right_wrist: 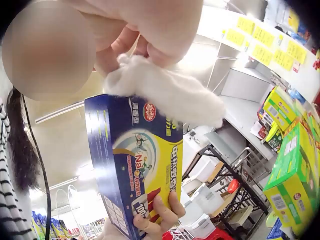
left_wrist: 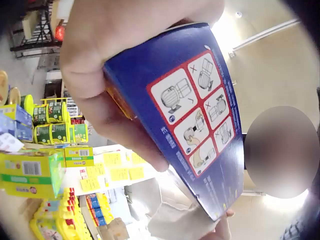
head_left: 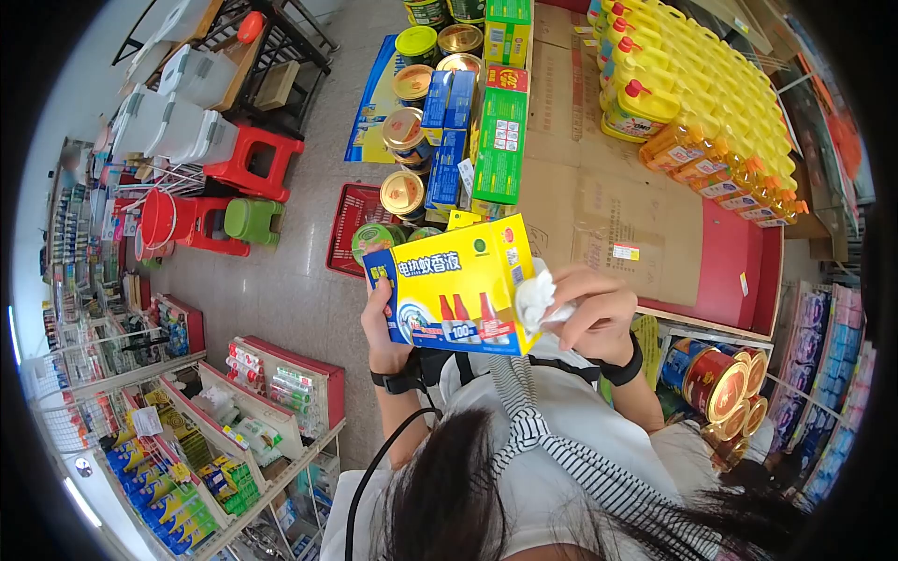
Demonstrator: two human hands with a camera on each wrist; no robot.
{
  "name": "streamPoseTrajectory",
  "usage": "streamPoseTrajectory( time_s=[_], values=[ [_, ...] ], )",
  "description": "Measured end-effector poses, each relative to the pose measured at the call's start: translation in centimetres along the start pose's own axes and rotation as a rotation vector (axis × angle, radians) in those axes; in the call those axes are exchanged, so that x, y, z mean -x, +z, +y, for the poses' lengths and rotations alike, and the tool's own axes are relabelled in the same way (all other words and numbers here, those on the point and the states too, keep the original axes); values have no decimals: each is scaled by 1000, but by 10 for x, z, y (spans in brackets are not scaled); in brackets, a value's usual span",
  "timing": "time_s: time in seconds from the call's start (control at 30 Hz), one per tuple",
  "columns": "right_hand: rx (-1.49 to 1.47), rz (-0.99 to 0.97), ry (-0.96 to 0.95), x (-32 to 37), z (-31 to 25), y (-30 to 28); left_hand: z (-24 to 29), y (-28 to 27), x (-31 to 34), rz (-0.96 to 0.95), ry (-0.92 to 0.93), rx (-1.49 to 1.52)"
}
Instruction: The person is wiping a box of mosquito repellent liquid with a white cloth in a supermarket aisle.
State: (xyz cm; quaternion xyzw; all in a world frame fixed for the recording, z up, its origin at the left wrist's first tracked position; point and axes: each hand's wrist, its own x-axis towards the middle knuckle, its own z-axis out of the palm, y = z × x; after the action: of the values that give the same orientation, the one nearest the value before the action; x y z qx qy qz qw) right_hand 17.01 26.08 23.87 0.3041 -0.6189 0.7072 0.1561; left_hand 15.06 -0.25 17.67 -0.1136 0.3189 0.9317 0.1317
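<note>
A yellow and blue box of mosquito repellent liquid is held up in front of the chest, its printed face turned up in the head view. My left hand grips its blue end, with the thumb on the front. In the left wrist view the fingers wrap the edge beside a blue side panel with red-framed drawings. My right hand pinches a crumpled white cloth at the box's other end. The right wrist view shows the cloth bunched under the fingertips and overlapping the box's edge.
A display of stacked tins and green boxes stands ahead, by a red basket. Yellow detergent bottles fill the right side of a cardboard-covered platform. Shelves and red stools are on the left.
</note>
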Motion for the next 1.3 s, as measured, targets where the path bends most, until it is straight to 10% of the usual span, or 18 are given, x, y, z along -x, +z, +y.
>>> streamPoseTrajectory(
  time_s=[0.17, 0.37, 0.5, 0.7, 0.9, 0.97, 1.17, 1.3],
  values=[
    [222, 244, 282, 4, -7, -8, 6, 24, 11, -10, 285, -262],
    [326, 436, 183, -10, -3, -16, -7, 38, 18, -10, 478, -759],
    [716, 346, 130, -19, -2, -4, -25, 39, 4, -355, 940, -1099],
    [743, 322, 254, -18, 5, 22, -36, 42, 0, -439, 1047, -1099],
    [428, -119, -57, -21, -8, 53, -49, 37, 11, -140, 690, -1154],
    [339, -199, -57, -22, -7, 39, -45, 45, 7, -247, 898, -1055],
    [646, 261, 296, -23, 30, -22, -33, 47, 8, -227, 929, -1252],
    [626, 147, 170, -17, 21, 0, -35, 52, 7, -224, 900, -1225]
  ],
)
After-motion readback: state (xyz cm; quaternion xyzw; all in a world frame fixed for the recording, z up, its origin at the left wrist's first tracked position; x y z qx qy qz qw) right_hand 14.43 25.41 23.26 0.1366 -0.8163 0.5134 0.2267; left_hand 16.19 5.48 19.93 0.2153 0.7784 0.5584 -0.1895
